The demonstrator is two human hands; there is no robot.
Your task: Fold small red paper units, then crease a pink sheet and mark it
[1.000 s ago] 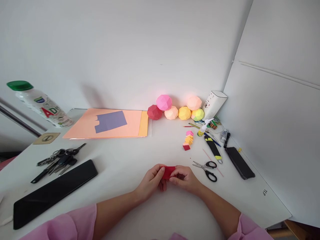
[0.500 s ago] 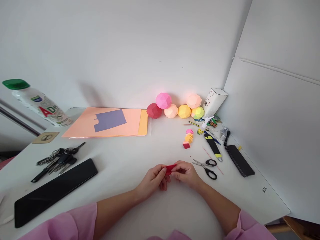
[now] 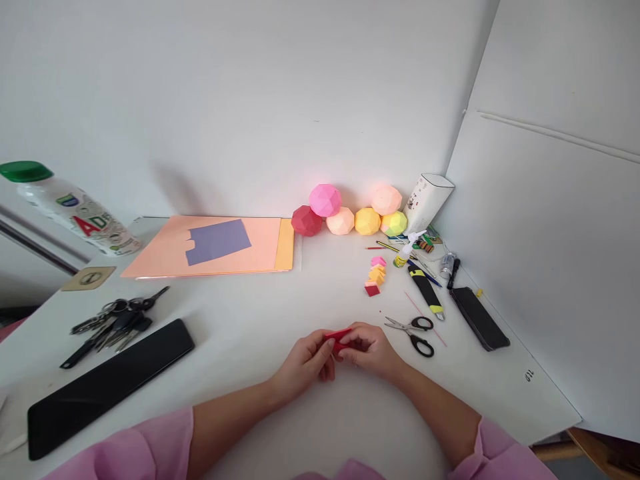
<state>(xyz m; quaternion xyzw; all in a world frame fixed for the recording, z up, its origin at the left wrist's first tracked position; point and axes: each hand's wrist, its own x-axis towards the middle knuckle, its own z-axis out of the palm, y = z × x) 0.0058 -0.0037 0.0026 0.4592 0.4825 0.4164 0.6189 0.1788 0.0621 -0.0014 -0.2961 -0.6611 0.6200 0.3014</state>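
Note:
Between my two hands, above the front middle of the white table, is a small piece of red paper [image 3: 338,336] that looks folded. My left hand [image 3: 309,357] pinches its left side between thumb and fingers. The right end is gripped by my right hand [image 3: 371,348], thumb below and fingertips on top. My fingers hide much of the paper. Just right of my right hand lie black-handled scissors [image 3: 418,333], blades slightly apart. Beyond the hands is a short row of small folded paper pieces [image 3: 377,275] in pink, orange and dark red.
Several faceted paper balls [image 3: 325,200] sit against the wall. Glue bottle [image 3: 403,255], utility knife [image 3: 426,292] and black case [image 3: 480,319] lie to the right. Leftward are coloured paper sheets [image 3: 150,257], keys [image 3: 123,323], a black phone [image 3: 110,387] and a white bottle [image 3: 83,213].
The red paper has tilted and its lower part shows more between the hands. My right thumb has shifted slightly down. The view has moved a little.

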